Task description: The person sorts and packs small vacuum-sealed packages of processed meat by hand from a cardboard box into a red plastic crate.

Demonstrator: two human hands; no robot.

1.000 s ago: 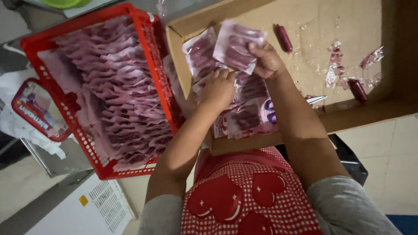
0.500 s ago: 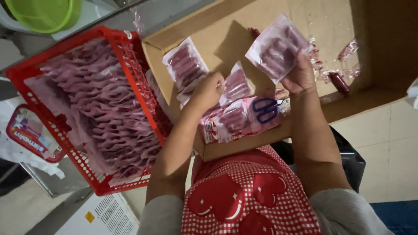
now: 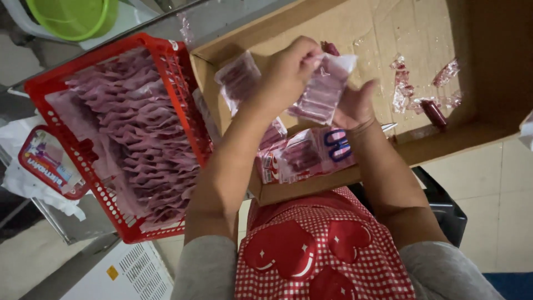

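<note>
My left hand [image 3: 288,72] and my right hand [image 3: 352,105] hold one clear plastic packet of red sausages [image 3: 322,91] between them, over a flat cardboard box [image 3: 388,28]. The left hand pinches the packet's top edge; the right hand supports it from the right side. Another sausage packet [image 3: 239,78] lies in the box just left of my left hand. More packets [image 3: 300,155] lie stacked at the box's near edge, with blue-handled scissors [image 3: 336,145] on them.
A red plastic basket [image 3: 50,89] full of pink sausage packets stands to the left. Loose sausages [image 3: 434,113] and torn wrappers [image 3: 401,91] lie in the box at right. A green bowl [image 3: 75,16] sits top left. A red-and-white apron [image 3: 322,250] covers my lap.
My right hand has lowered the packet from high in the box toward the middle. My left hand left the stacked packets and rose to grasp the same packet's top.
</note>
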